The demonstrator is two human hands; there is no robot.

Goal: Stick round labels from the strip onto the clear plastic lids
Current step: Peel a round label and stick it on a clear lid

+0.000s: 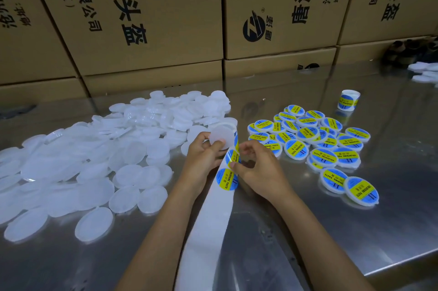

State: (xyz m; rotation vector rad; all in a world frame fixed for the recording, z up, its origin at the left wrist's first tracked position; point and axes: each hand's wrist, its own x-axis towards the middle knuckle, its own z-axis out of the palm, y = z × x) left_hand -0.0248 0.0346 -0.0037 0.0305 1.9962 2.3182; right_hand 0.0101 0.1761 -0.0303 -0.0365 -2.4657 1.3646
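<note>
Round blue-and-yellow labels on my strip (227, 178) read "SOLDERING PASTE" on the yellow band; same wording on the labelled lids (315, 146). Cardboard cartons (147, 18) behind carry black Chinese print, partly legible: "头盔", "有限公司", "(西区)", "沧州". One carton (279, 6) bears a round black logo.

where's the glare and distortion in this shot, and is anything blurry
Head view: glare and carton reflections streak the metal table; wide-angle bending tilts the cardboard boxes and stretches the plain lids at the left edge; the left hand and right hand stay fairly sharp, the far-right dark objects are blurred.
</note>
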